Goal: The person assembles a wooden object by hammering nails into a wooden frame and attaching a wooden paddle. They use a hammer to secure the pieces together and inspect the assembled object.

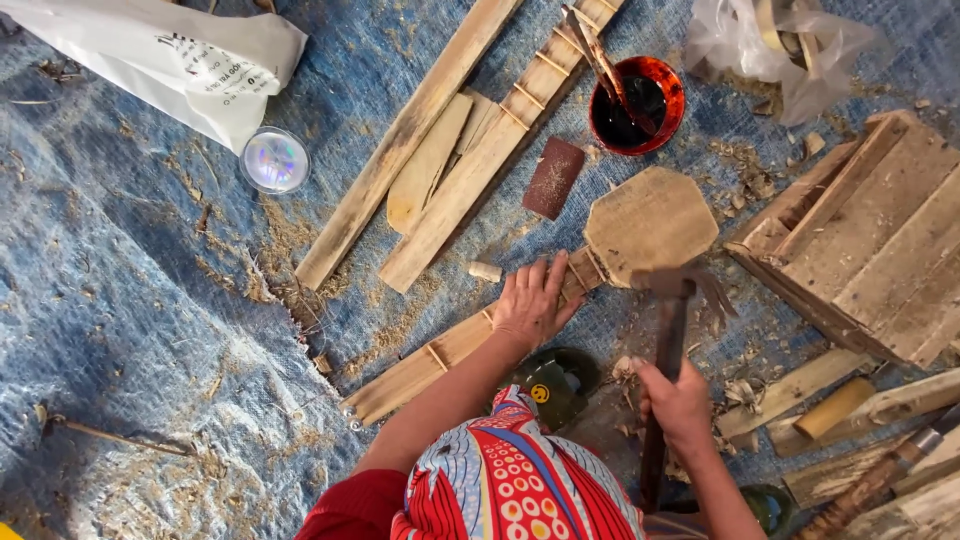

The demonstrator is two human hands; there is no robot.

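The left hand (530, 303) is laid flat on a long wooden piece (455, 345). Its fingers (540, 272) are spread wide and pressed down on the wood, so nothing is gripped. The long wooden piece is joined to a flat eight-sided wooden head (650, 222), and thin cross strips are seen along it. It lies slanted on the blue woven mat (120, 300), in the middle of the view.

The right hand (680, 402) is closed tight around the dark handle of a hammer (668, 330). The hammer's head is blurred and is seen just beside the eight-sided wooden head; whether it touches the wood cannot be told.

A small pale peg (486, 271) lies near the left fingertips. A brown sanding block (553, 178) lies just above the hand. A red bowl (637, 104) of dark liquid, with a stick in it, is set farther up. Two more long wooden slats (440, 150) lie side by side on the mat. A round clear lid (274, 160) and a white bag (170, 60) are seen at the upper left. A wooden crate (870, 240) stands at the right. Wood shavings are scattered over the mat.
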